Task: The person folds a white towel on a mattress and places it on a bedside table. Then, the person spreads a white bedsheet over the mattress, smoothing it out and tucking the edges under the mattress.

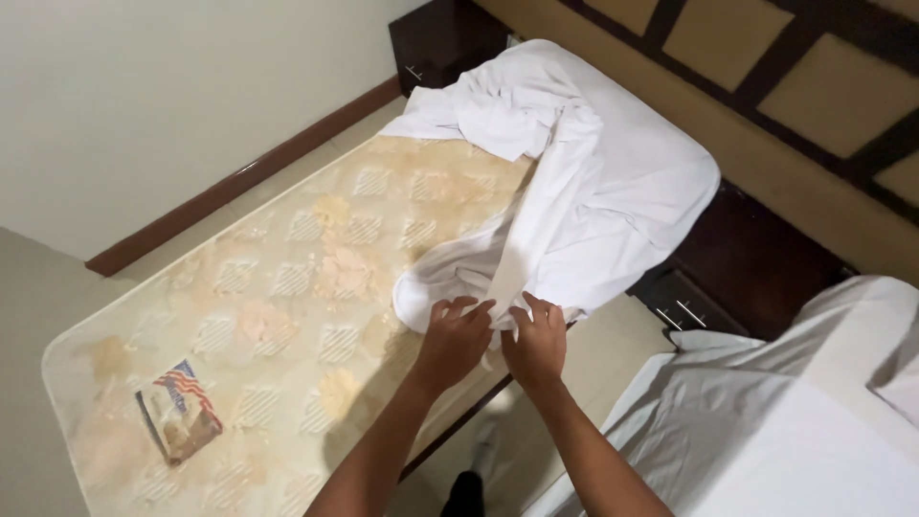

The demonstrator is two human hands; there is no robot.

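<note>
A crumpled white sheet (584,182) lies over the far end and right side of a bare beige patterned mattress (278,306). My left hand (452,340) and my right hand (538,343) are side by side at the mattress's right edge. Both pinch the near hem of the sheet, with the fingers curled into the cloth. The sheet's lower fold bunches just above my hands. The far corner of the mattress is hidden under the sheet.
A colourful label (180,412) is sewn on the mattress's near left corner. A dark wooden nightstand (737,268) stands to the right, a second bed with white bedding (795,421) beyond the narrow floor gap. A padded headboard wall (766,86) runs behind.
</note>
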